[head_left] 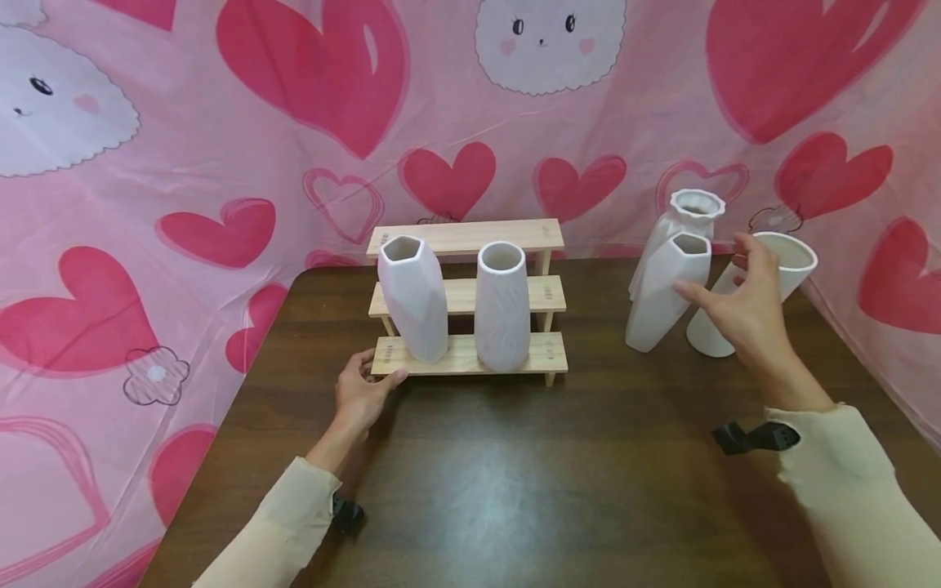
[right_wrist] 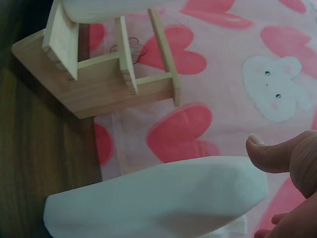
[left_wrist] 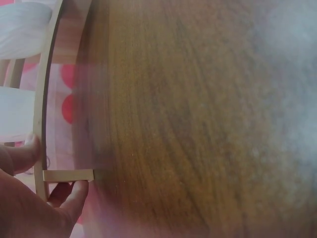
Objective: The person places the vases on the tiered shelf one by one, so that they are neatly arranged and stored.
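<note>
In the head view, my left hand (head_left: 362, 396) grips the left end of the lowest step of a three-tier wooden stand (head_left: 459, 296). The left wrist view shows the thumb on the board and fingertips (left_wrist: 79, 191) against the front leg. On that step stand a white faceted vase (head_left: 415, 306) and a rounder textured white vase (head_left: 503, 314). My right hand (head_left: 751, 306) hovers by another faceted white vase (head_left: 665, 298), thumb and fingers apart near its upper part. In the right wrist view this faceted vase (right_wrist: 153, 198) stretches below the thumb; the hand's contact is unclear.
A flared white vase (head_left: 713, 335) stands right of the faceted one, partly hidden by my right hand. A white vase with a scalloped rim (head_left: 694, 204) stands behind. The brown table (head_left: 470, 482) meets a pink heart-print cloth (head_left: 441, 106) at its back.
</note>
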Demonstrator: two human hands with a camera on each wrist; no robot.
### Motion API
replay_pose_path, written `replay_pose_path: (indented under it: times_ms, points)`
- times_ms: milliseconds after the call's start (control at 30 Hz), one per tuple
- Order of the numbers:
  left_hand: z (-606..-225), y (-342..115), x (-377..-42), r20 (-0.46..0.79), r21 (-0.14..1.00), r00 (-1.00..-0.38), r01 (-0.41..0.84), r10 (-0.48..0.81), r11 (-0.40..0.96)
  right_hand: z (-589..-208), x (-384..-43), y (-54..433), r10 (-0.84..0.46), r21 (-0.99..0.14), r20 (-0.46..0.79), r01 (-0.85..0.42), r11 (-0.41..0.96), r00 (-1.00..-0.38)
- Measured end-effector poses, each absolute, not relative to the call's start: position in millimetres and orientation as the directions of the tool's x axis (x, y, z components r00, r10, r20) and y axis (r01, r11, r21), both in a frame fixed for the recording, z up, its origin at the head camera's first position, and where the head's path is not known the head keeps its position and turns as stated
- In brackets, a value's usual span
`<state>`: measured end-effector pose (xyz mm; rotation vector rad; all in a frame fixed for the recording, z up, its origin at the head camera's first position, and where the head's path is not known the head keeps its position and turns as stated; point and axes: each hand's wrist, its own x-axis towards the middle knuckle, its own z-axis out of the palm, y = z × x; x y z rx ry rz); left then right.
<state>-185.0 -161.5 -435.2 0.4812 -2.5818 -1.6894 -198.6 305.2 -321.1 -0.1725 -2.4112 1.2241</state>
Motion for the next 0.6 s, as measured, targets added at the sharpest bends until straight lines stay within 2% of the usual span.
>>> replay_pose_path:
  times_ms: [267, 600]
  points:
    - [-438, -161, -185, -0.134, 0.893, -0.951, -0.237, -0.278, 0.382, -334, -205, 303, 0.248, -0.788, 0.357, -0.147, 0.598, -0.901]
    - [-438, -162, -186, -0.147, 0.897, -0.952, -0.243, -0.269, 0.369, -341, -211, 304, 0.218, -0.796, 0.311, -0.128, 0.592, -0.925]
